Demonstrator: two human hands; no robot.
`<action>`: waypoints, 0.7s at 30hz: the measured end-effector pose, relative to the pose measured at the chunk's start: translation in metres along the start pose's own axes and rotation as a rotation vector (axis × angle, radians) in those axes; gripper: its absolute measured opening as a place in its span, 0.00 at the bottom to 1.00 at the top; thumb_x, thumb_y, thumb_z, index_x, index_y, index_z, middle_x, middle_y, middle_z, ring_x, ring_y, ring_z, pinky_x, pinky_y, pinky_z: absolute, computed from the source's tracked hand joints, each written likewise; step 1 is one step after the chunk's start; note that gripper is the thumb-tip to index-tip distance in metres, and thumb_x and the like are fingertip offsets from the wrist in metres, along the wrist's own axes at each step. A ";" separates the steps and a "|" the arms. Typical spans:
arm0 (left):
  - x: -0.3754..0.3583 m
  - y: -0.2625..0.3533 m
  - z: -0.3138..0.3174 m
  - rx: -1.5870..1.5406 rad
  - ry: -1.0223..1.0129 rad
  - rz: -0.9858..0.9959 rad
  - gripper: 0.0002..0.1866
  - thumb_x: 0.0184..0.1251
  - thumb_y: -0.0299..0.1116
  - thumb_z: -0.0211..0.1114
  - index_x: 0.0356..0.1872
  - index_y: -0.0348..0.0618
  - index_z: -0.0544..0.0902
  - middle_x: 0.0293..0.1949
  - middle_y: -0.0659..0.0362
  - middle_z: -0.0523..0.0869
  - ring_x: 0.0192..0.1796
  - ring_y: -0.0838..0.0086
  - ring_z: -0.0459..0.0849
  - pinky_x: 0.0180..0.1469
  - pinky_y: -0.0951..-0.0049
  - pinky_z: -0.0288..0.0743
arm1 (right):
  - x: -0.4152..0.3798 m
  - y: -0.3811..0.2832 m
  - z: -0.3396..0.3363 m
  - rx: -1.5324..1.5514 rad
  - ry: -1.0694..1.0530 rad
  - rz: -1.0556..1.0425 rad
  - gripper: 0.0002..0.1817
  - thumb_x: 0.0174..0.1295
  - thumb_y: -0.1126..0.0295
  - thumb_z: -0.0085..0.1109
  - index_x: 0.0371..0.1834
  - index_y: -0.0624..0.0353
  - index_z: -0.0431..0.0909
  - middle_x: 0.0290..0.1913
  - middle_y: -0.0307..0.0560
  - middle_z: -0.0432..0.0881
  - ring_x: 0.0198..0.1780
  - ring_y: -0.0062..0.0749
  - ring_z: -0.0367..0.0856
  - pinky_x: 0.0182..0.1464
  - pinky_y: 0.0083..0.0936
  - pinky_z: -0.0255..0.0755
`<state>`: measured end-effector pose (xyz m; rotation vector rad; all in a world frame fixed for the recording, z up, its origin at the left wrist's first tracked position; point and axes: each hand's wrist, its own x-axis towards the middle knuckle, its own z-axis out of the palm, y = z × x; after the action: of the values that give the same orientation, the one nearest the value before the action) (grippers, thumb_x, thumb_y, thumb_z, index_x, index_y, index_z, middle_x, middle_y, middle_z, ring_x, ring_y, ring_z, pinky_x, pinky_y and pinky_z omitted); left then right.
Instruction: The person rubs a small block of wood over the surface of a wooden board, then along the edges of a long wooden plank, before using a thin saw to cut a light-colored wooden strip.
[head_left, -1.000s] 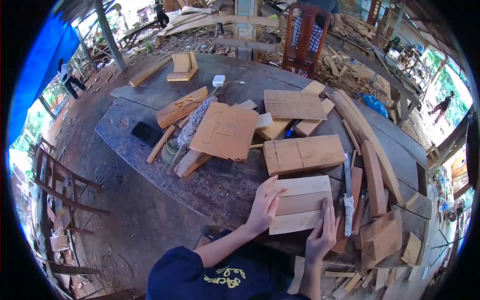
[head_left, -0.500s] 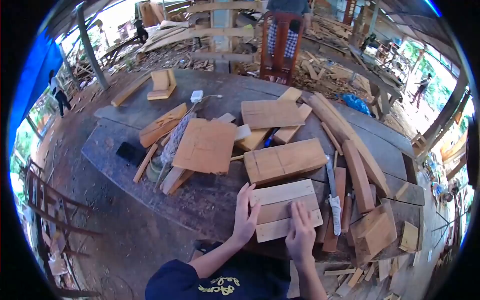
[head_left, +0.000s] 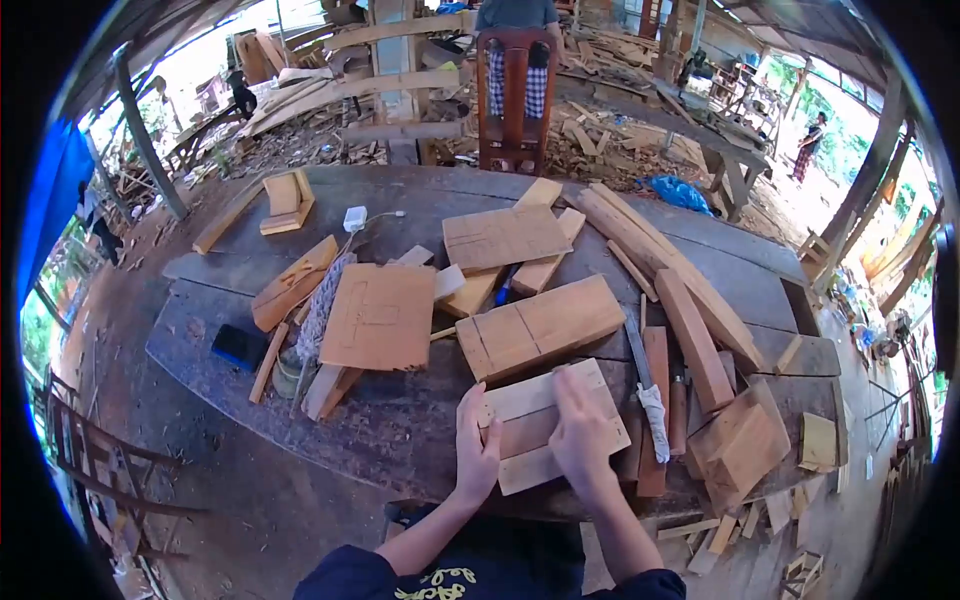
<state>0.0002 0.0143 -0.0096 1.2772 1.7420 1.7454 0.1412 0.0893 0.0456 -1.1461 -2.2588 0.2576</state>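
A small wooden panel (head_left: 527,433) of pale and darker slats lies near the front edge of the table. Gripping its left side is my left hand (head_left: 477,452), thumb over the top and fingers along the edge. My right hand (head_left: 584,437) rests on the upper face with its fingers stretched out, covering part of the slats. Just beyond the panel is a thick wooden block (head_left: 540,325) with dark lines across it. To the right lies a long metal blade (head_left: 637,350) with a handle wrapped in white material.
A marked square board (head_left: 378,317), a second board (head_left: 505,238) and a dark phone-like object (head_left: 238,346) lie on the table (head_left: 400,440). Long beams (head_left: 680,270) and a chunky block (head_left: 745,440) stand right. Behind a red-brown chair (head_left: 514,100) is a person (head_left: 515,14).
My right hand has slid forward across the slats toward the panel's far edge. My left hand stays at the left side. The whole view has shifted slightly.
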 end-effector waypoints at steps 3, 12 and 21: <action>0.000 0.002 0.000 0.007 -0.006 -0.005 0.26 0.74 0.24 0.56 0.72 0.36 0.67 0.71 0.47 0.68 0.75 0.56 0.66 0.77 0.62 0.55 | -0.002 -0.002 0.001 0.135 -0.014 -0.055 0.31 0.54 0.86 0.54 0.66 0.64 0.75 0.69 0.59 0.75 0.69 0.53 0.74 0.70 0.39 0.70; -0.001 0.003 -0.002 0.030 -0.022 0.011 0.26 0.74 0.23 0.55 0.72 0.37 0.68 0.71 0.45 0.67 0.74 0.54 0.66 0.76 0.62 0.57 | -0.004 0.016 0.010 0.000 -0.026 -0.062 0.29 0.69 0.74 0.52 0.75 0.62 0.65 0.70 0.67 0.70 0.75 0.61 0.63 0.78 0.53 0.52; 0.000 0.011 0.000 -0.020 -0.003 -0.041 0.23 0.75 0.25 0.55 0.70 0.37 0.70 0.70 0.48 0.70 0.74 0.57 0.66 0.77 0.62 0.55 | 0.007 0.031 -0.006 -0.021 0.053 0.068 0.36 0.58 0.84 0.52 0.75 0.59 0.65 0.73 0.65 0.68 0.76 0.58 0.64 0.78 0.46 0.57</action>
<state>0.0038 0.0119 0.0010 1.2267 1.7322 1.7335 0.1623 0.1135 0.0402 -1.2272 -2.1839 0.2281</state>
